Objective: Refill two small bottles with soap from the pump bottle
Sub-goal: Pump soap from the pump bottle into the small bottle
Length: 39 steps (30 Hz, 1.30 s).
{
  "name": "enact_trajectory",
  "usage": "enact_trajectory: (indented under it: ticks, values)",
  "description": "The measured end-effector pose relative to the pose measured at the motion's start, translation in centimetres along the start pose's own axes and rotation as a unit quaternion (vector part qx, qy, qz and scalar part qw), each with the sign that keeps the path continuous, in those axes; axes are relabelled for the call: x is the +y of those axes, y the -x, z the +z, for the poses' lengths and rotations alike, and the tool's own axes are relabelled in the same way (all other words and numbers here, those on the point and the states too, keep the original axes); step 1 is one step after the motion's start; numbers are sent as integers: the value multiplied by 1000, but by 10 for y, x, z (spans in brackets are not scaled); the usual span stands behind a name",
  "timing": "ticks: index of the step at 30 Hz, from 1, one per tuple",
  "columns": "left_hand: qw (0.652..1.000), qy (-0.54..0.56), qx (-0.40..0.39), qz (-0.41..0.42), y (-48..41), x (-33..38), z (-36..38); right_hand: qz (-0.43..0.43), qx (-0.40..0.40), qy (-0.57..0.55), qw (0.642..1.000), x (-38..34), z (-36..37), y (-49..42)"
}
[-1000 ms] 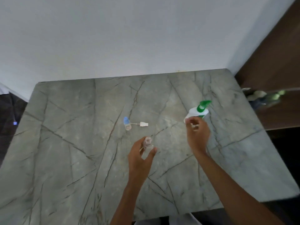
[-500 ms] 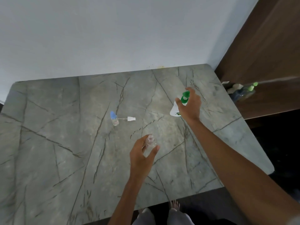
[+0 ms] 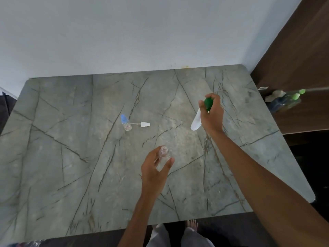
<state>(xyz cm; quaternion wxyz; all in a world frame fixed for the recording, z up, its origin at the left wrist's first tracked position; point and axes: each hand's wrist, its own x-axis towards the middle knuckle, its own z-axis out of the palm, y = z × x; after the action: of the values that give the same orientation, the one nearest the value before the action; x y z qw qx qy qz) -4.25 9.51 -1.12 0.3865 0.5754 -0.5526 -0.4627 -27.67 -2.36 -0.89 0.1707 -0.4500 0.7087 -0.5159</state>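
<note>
R hand [image 3: 212,113] curled round the green head of the pump bottle [image 3: 195,122]; L hand [image 3: 154,172] pinches the open bottle [image 3: 164,154], mouth up, well apart to its lower left; blue-capped bottle [image 3: 126,123] and loose sprayer [image 3: 145,124] lie beyond; prob. 1st fill not begun; next: nozzle over that narrow mouth.

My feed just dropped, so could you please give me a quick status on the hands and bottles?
Left hand holds uncapped small bottle. Right hand grips pump bottle at its green top. Blue-capped bottle and loose sprayer sit aside, nothing between.
</note>
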Motion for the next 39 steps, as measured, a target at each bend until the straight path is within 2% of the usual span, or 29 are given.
enact_trajectory:
  ticks: [7,15,25,29,33,35,39]
  values:
    - [1000,-2,21,8,4,-11,17,-45,-146,-46,987,16,-33,19]
    - [999,5,45,25,4,-26,25,-134,-272,-73,950,33,-59,56]
    - [998,17,8,62,-14,-51,37,-210,-202,-17,956,48,-51,95]
    - [991,2,-1,135,-33,-65,47,-213,-182,-66,958,68,-34,105]
    - [979,-33,-4,199,-55,-88,56,-255,-136,-74,954,81,-14,108]
    - [973,-39,4,229,-61,-97,59,-290,-119,-89,945,86,-9,108]
    - [959,-6,25,282,-60,-108,58,-346,-137,-161,914,94,-4,108]
